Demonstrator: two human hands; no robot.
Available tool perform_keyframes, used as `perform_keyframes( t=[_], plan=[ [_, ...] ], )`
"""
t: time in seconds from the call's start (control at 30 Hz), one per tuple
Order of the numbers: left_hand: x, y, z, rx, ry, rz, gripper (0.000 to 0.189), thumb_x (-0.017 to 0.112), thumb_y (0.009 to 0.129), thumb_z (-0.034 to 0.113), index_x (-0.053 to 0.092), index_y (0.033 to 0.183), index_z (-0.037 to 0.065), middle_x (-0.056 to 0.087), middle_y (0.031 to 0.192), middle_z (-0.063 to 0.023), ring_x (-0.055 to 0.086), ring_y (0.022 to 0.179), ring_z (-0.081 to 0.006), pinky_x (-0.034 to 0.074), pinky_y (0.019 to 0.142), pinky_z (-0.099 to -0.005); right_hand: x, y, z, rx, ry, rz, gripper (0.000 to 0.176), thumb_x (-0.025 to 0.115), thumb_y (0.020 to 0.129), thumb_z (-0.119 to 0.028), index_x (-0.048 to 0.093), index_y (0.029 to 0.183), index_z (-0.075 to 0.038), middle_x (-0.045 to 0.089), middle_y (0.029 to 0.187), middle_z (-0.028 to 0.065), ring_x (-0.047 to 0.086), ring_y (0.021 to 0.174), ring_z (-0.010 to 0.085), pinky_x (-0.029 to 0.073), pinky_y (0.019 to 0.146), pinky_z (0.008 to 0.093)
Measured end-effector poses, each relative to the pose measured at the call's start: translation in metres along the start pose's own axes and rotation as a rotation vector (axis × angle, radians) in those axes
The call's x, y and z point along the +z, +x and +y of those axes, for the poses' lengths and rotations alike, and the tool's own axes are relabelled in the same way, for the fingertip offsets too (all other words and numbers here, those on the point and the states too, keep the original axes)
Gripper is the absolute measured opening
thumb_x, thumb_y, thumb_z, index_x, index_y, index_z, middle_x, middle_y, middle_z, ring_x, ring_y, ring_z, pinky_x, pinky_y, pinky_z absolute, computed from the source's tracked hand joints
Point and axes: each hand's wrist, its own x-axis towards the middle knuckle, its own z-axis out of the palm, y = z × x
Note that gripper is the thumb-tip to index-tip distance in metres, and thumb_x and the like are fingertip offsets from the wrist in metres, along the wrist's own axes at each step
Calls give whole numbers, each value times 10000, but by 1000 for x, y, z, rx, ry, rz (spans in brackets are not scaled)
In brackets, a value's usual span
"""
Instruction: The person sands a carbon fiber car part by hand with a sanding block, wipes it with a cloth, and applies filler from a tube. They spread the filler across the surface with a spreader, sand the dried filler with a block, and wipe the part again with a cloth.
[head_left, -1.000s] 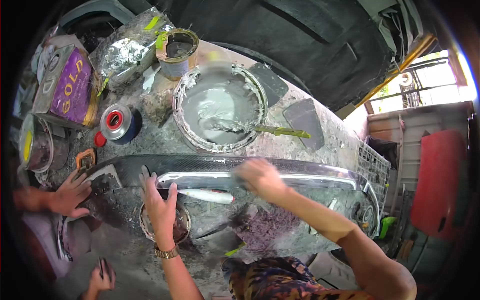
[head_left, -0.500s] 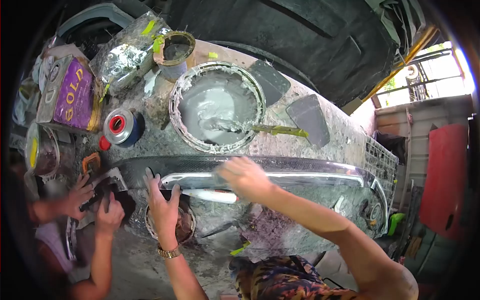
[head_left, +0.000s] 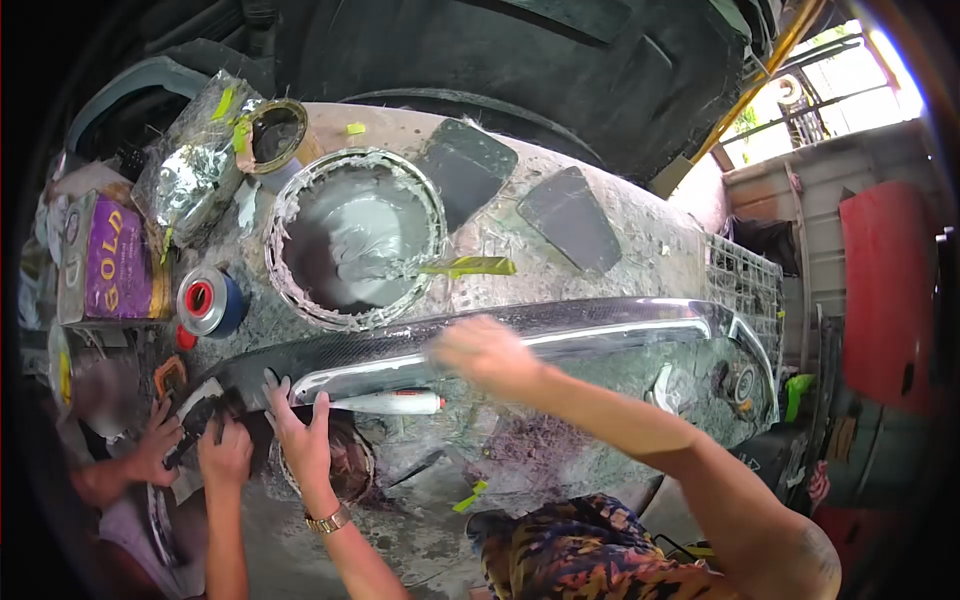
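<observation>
A long dark carbon-weave car trim piece (head_left: 560,318) with a pale stripe along it lies across the bench. My left hand (head_left: 302,440), with a metal watch at the wrist, rests at the near edge of its left part, fingers spread. Over the stripe, my right hand (head_left: 485,352) is smeared by motion. Its fingers look curled down and pressed together; whatever lies under them is hidden. A white tube (head_left: 390,402) lies just right of my left hand. Behind the trim stands a large open tin of grey paste (head_left: 437,200) with a yellow-taped stick (head_left: 485,266) across its rim.
At the left, a co-worker's hands (head_left: 225,450) handle a dark part with a pale edge. Two dark flat sheets (head_left: 570,218) lie behind the trim. A purple GOLD can (head_left: 115,255), a blue can (head_left: 210,302) and a smaller tin (head_left: 275,140) stand on the left.
The view has turned, so the bench things sit further left in the picture. My right hand stays over the stripe, blurred in both frames. My left hand keeps its place on the trim.
</observation>
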Motion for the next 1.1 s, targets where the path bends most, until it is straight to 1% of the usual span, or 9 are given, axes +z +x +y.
perform_keyframes(
  t=[0.03,0.1,0.2,0.3,0.53,0.77,0.9,0.97,1.1],
  plan=[
    [-5,-2,11,-127,-101,-78,720,729,937,261,412,1511,-33,300,1662,-228,254,1551,-382,227,1251,-489,-16,-33,20,34,-50,-37,326,694,844,-104,663,1168,-119,638,1090,35,612,1084,219,474,987,378],
    [0,-11,27,-66,-7,4,633,681,973,239,445,1494,-32,320,1655,-220,277,1542,-381,212,1259,-498,-60,-79,33,249,50,-53,324,725,865,-144,673,1181,-89,648,1069,85,629,1058,278,488,975,419],
    [26,-29,52,98,627,170,566,540,1053,263,414,1526,-22,355,1638,-212,300,1533,-373,209,1257,-530,-114,-127,35,458,181,117,326,745,884,-161,676,1172,-25,628,999,158,620,973,368,503,867,455],
    [77,-52,75,59,743,164,732,490,1062,404,283,1572,-78,259,1673,-240,230,1562,-367,167,1275,-510,-154,-158,32,590,270,232,328,758,886,-137,670,1167,7,611,959,165,614,889,367,504,786,423],
    [163,-102,173,151,564,81,893,501,1045,489,161,1576,-143,110,1671,-341,112,1579,-424,77,1289,-502,-183,-229,49,708,367,441,344,824,824,-76,681,1114,41,594,868,113,572,761,231,474,708,324],
    [223,-156,255,240,524,-42,1026,510,1009,592,109,1567,-170,55,1654,-386,84,1571,-467,79,1284,-535,-203,-295,70,801,442,526,315,806,806,-36,691,1091,35,605,879,111,594,775,219,483,722,317],
    [258,-196,306,454,423,-133,968,506,1003,600,276,1521,-184,194,1623,-394,199,1543,-476,137,1276,-543,-206,-315,79,826,480,620,292,782,803,-13,689,1077,30,631,913,106,618,813,206,488,744,308],
    [276,-218,330,715,323,-422,868,550,997,541,381,1492,-151,275,1616,-356,224,1542,-456,150,1269,-543,-213,-320,83,838,475,615,288,777,804,-6,687,1075,29,639,921,108,626,823,205,490,751,307],
    [290,-230,335,1007,-37,-641,742,593,986,480,477,1472,-69,339,1613,-305,274,1528,-438,192,1251,-539,-217,-330,84,841,429,658,277,761,813,8,678,1076,27,659,947,113,642,841,207,496,766,304]
  ],
)
